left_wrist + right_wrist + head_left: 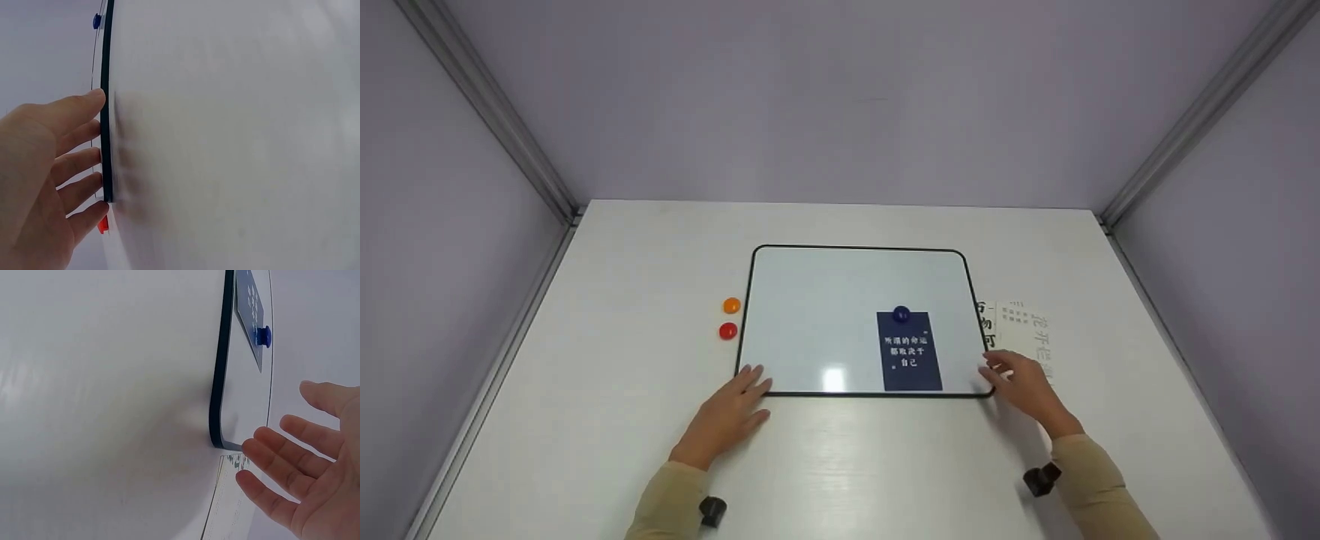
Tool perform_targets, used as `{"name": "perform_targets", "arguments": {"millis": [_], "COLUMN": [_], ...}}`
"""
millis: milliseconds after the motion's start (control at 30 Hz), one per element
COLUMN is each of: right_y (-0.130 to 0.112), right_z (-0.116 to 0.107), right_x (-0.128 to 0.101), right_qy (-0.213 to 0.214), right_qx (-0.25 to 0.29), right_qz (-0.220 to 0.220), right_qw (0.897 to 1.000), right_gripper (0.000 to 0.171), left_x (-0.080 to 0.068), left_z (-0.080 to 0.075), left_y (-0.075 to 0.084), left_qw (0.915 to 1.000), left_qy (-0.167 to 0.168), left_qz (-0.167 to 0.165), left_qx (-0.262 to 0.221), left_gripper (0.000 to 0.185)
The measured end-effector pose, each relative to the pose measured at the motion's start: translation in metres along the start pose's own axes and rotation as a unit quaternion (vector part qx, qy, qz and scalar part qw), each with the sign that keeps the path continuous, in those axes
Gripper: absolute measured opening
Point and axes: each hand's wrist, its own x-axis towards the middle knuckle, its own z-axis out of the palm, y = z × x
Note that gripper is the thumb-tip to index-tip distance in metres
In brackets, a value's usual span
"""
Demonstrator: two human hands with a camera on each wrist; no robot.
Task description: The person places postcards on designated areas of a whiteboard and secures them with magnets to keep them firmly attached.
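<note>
A whiteboard (817,315) with a thin black frame lies flat on the table. On its right half a dark blue card (910,375) with white Chinese writing sits beneath a round blue magnet (901,314). My left hand (727,416) is at the board's lower left corner, fingers extended with the tips at the frame; the left wrist view shows the thumb (84,107) along that edge. Over the lower right corner hovers my right hand (1024,384), its fingers spread and loosely bent in the right wrist view, with nothing between them.
Left of the board are an orange magnet (731,305) and a red magnet (727,331). White sheets with Chinese lettering (1020,330) lie at the right, partly hidden by the board and the right hand. Grey walls (840,105) enclose the table (825,480) at the back and sides.
</note>
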Motion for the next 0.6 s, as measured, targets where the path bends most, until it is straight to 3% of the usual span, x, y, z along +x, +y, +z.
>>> {"name": "perform_targets", "arguments": {"millis": [600], "right_y": [0.017], "right_z": [-0.013], "right_x": [0.004], "right_qy": [0.019], "right_qx": [-0.017], "right_qz": [0.028], "right_qw": [0.999], "right_gripper": [0.033], "left_x": [0.0], "left_z": [0.003], "left_y": [-0.001], "left_qw": [0.9999], "left_qy": [0.009], "left_qz": [-0.001], "left_qx": [0.007], "left_gripper": [0.05]}}
